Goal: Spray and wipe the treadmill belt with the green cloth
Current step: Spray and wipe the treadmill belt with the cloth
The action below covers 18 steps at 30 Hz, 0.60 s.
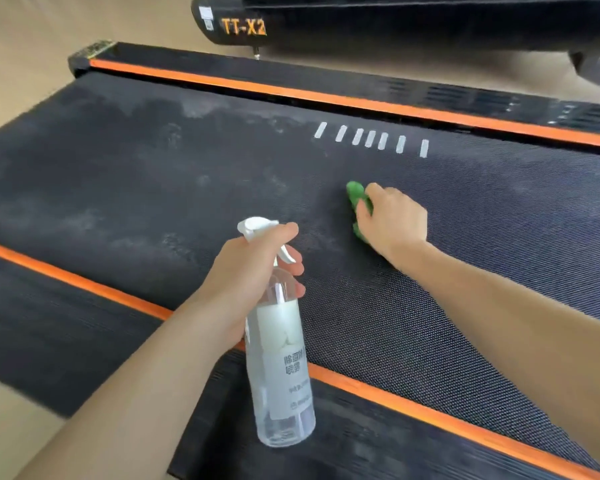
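Belt: black textured treadmill belt (430, 306) fills the frame; pale dusty smears toward 10 o'clock, a row of white dashes (371, 138) toward 1 o'clock.
Cloth: small crumpled green cloth (355, 194) lies on the belt just right of centre, under the fingers.
Right hand (394, 220): palm down, fingers curled over the cloth, pressing it onto the belt.
Left hand (253, 271): wrapped round the neck of a clear plastic spray bottle with white trigger head (281, 368), held above the belt's near edge at 6 o'clock.
Rails: orange-striped black side rails (395, 386) border the belt.
Housing: black casing lettered "TT-X2" (243, 27) at 12 o'clock.
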### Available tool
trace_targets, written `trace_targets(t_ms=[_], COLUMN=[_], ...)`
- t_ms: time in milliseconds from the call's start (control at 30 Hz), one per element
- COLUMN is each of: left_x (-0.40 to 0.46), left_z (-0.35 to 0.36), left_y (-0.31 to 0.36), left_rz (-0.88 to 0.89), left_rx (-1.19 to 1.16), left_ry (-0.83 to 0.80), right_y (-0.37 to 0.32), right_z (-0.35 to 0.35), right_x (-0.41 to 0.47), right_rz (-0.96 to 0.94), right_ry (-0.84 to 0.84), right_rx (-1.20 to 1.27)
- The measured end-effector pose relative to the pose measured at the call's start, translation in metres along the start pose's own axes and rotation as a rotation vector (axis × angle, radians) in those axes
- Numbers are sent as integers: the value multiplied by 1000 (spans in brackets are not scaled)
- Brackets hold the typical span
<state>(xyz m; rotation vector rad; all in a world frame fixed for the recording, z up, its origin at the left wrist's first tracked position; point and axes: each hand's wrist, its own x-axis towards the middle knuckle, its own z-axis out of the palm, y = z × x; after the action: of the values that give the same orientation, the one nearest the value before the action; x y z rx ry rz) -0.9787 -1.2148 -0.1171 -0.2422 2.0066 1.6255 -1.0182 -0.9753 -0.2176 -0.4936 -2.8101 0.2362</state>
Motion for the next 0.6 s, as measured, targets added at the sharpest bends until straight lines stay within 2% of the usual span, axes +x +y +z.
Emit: trace_targets(t_ms=[167,300,367,467,500,600], left_x=[4,13,16,15,15,16], left_z=[-6,-8,-8,-16,-19,-30], left_y=[-4,-8,-8,-7,-6,-2], left_rz=[-43,-63,-67,-72,-72,-55], left_rx=[-55,-100,-107,-134,-146,-152], left_ry=[-36,-55,-72,-89,-90,-75], right_y=[-44,-34,-32,-43,-48,-61], right_z=[-28,-16,-4,14,17,19], right_x=[-123,-99,-60,7,19,10], right_rz=[-491,-691,-562,-156,-83,-39], right_ry=[-189,-134,-44,4,-6,19], right_rx=[270,190,132,21,-11,20])
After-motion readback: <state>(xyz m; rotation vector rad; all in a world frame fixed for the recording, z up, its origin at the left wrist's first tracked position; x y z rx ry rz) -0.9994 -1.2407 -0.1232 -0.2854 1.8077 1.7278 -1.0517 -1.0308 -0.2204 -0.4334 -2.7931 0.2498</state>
